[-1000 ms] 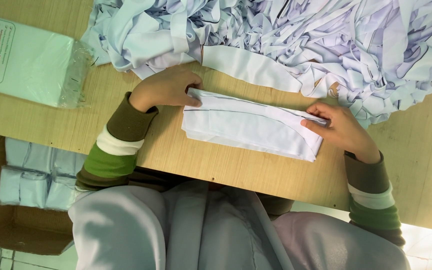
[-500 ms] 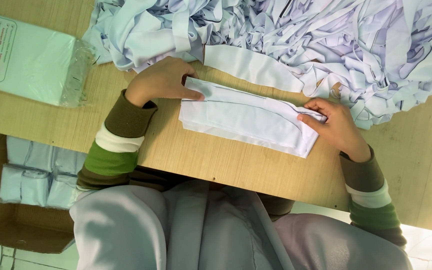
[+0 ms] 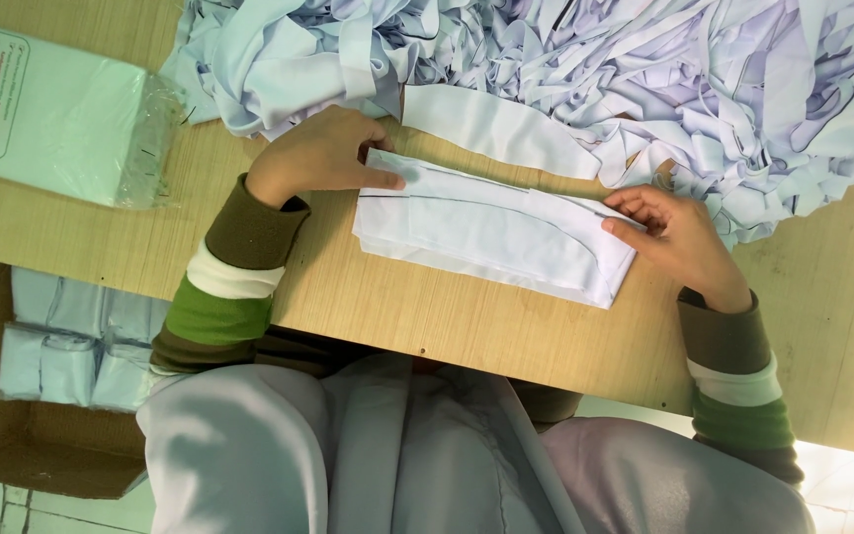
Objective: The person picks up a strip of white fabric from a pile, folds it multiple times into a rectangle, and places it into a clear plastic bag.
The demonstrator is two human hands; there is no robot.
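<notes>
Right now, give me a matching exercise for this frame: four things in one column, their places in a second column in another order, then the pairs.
Things:
1. stack of white fabric pieces
2. heap of white strips
3. plastic-wrapped white packet
4. cardboard box

Places:
A. below the table edge, at the left
B. far side of the wooden table
C. between the left hand and the right hand
D. table's left end

Pairs: 1-C, 2-B, 3-D, 4-A

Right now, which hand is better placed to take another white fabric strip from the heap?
Probably the right hand: it lies beside the heap of white fabric strips, fingertips only resting on the folded white fabric stack; the left hand pins its corner.
</notes>
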